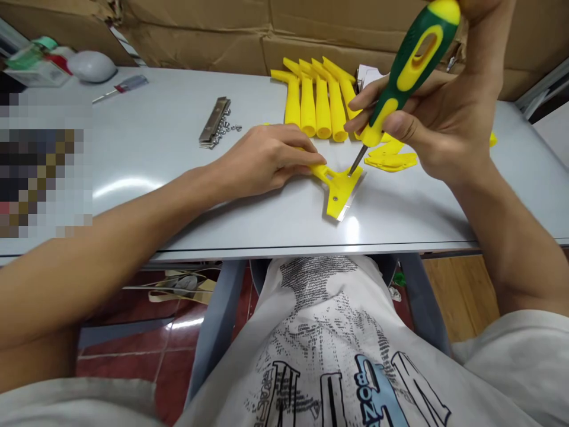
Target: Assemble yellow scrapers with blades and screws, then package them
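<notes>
My left hand (278,155) pinches the handle of a yellow scraper (336,188) and holds it against the white table. A thin metal blade (351,198) runs along the scraper's wide edge, and two screws show in its head. With its fingers around the shaft end of the handle, my right hand (448,112) grips a green and yellow screwdriver (400,77). The screwdriver leans, its tip on the upper screw (349,175). Just beyond lie several flat yellow plastic pieces (391,159).
Several yellow scraper handles (315,107) lie in a row at the back. Left of them are stacked metal blades (216,121) beside loose screws (226,131). Farther left lie a clear-handled screwdriver (128,85) and a white rounded object (92,66). Cardboard (200,35) stands behind the table (169,142).
</notes>
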The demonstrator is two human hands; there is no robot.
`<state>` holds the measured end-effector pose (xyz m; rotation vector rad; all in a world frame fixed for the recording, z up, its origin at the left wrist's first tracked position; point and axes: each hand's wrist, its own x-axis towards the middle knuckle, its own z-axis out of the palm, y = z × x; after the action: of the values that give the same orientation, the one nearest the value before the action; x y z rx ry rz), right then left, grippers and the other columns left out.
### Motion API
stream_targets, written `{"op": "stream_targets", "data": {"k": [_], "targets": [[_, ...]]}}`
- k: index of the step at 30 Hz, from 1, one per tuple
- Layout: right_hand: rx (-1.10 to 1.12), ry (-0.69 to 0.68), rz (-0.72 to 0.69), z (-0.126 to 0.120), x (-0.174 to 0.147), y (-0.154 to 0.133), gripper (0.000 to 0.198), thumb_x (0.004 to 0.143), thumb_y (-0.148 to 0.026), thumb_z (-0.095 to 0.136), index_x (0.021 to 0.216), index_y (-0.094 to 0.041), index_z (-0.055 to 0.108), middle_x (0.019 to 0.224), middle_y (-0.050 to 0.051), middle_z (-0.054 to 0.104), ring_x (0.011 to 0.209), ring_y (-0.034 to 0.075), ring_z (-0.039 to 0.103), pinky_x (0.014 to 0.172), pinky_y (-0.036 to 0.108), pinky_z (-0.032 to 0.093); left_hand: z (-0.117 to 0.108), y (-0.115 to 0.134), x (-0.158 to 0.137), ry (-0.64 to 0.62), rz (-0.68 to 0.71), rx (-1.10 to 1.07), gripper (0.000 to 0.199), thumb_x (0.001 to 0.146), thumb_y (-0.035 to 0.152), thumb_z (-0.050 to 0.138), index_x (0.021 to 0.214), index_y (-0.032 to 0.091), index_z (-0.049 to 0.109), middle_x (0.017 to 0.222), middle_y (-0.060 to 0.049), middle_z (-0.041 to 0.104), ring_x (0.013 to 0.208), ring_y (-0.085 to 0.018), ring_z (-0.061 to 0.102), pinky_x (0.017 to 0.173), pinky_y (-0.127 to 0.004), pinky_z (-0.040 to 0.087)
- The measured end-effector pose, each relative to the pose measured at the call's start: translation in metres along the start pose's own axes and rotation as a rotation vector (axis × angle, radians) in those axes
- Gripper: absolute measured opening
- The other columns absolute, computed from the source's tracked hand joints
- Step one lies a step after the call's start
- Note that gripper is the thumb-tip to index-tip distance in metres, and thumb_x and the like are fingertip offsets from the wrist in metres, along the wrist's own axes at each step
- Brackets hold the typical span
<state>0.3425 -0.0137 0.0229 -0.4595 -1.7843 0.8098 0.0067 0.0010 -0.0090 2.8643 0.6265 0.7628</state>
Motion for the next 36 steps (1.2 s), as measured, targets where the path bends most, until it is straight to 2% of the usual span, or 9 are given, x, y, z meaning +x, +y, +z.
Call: {"op": "stream_targets", "data": {"k": [3,5,10,15,19,21,24,29,36], "targets": [[-0.07,-0.133,-0.16,0.005,0.001,-0.007,0.068,0.103,-0.041,0.099,0.16,-0.044,0.063,0.179,-0.011,0.056,0.131,0.022,0.088,0.108,0.048,0.086,0.002,-0.002,0.0,-0.013,-0.008,-0.016,0.034,0.125,0.039,0.064,0.142,0.038,0.094,0.134,-0.008,0.092,0.126,-0.03,0.085,0.11,-0.044,0.066],[-0.096,-0.131,-0.168,0.01,0.002,-0.006,0.061,0.107,-0.043,0.094,0.161,-0.044,0.066,0.179,-0.009,0.056,0.13,0.022,0.086,0.111,0.047,0.085,0.004,-0.002,0.001,-0.019,-0.009,-0.008,0.036,0.125,0.036,0.063,0.143,0.036,0.093,0.135,-0.008,0.092,0.127,-0.031,0.084,0.109,-0.045,0.066],[-0.17,-0.031,-0.148,0.019,-0.006,-0.006,0.074,0.1,-0.063,0.095,0.166,-0.053,0.061,0.188,-0.009,0.049,0.121,0.024,0.084,0.108,0.05,0.085,0.009,0.003,0.004,-0.027,-0.027,0.001,0.037,0.124,0.032,0.061,0.141,0.031,0.094,0.134,-0.012,0.091,0.125,-0.033,0.082,0.107,-0.047,0.065],[-0.239,0.031,-0.055,0.021,-0.015,-0.018,0.069,0.099,-0.054,0.099,0.161,-0.057,0.07,0.187,-0.01,0.052,0.122,0.027,0.088,0.114,0.052,0.083,0.01,0.001,0.006,-0.047,-0.035,-0.004,0.034,0.123,0.03,0.064,0.142,0.03,0.093,0.136,-0.012,0.089,0.128,-0.033,0.08,0.109,-0.046,0.063],[-0.048,-0.039,-0.162,0.014,-0.007,-0.015,0.067,0.099,-0.041,0.1,0.159,-0.055,0.074,0.184,-0.011,0.055,0.115,0.023,0.088,0.1,0.047,0.086,0.008,-0.005,0.006,-0.07,0.0,-0.042,0.034,0.123,0.026,0.065,0.141,0.032,0.093,0.137,-0.012,0.087,0.128,-0.032,0.079,0.11,-0.044,0.062],[-0.023,-0.016,-0.177,0.01,-0.004,-0.011,0.071,0.097,-0.042,0.102,0.161,-0.053,0.072,0.186,-0.012,0.052,0.115,0.021,0.087,0.104,0.048,0.085,0.007,-0.006,0.005,-0.073,0.005,-0.059,0.033,0.123,0.027,0.066,0.141,0.032,0.093,0.137,-0.012,0.086,0.128,-0.031,0.079,0.109,-0.043,0.061],[-0.1,0.048,-0.084,0.009,-0.004,-0.007,0.08,0.093,-0.052,0.107,0.162,-0.046,0.067,0.188,-0.006,0.053,0.114,0.022,0.088,0.109,0.051,0.084,0.007,-0.006,0.004,-0.075,-0.013,-0.067,0.032,0.124,0.03,0.067,0.142,0.033,0.093,0.137,-0.012,0.086,0.128,-0.031,0.078,0.108,-0.042,0.061],[-0.14,0.053,0.034,0.014,-0.009,-0.006,0.094,0.086,-0.073,0.108,0.163,-0.045,0.061,0.17,0.002,0.072,0.121,0.03,0.09,0.099,0.048,0.085,0.007,-0.006,0.003,-0.07,-0.028,-0.076,0.031,0.125,0.037,0.067,0.14,0.034,0.094,0.135,-0.011,0.086,0.124,-0.03,0.078,0.106,-0.042,0.06],[-0.189,0.103,0.03,0.022,-0.011,-0.006,0.094,0.083,-0.089,0.102,0.16,-0.05,0.063,0.183,-0.002,0.056,0.136,0.033,0.087,0.109,0.05,0.084,0.009,-0.003,0.003,-0.082,-0.044,-0.054,0.034,0.124,0.036,0.064,0.141,0.03,0.094,0.136,-0.013,0.086,0.125,-0.031,0.077,0.106,-0.044,0.061]]}}
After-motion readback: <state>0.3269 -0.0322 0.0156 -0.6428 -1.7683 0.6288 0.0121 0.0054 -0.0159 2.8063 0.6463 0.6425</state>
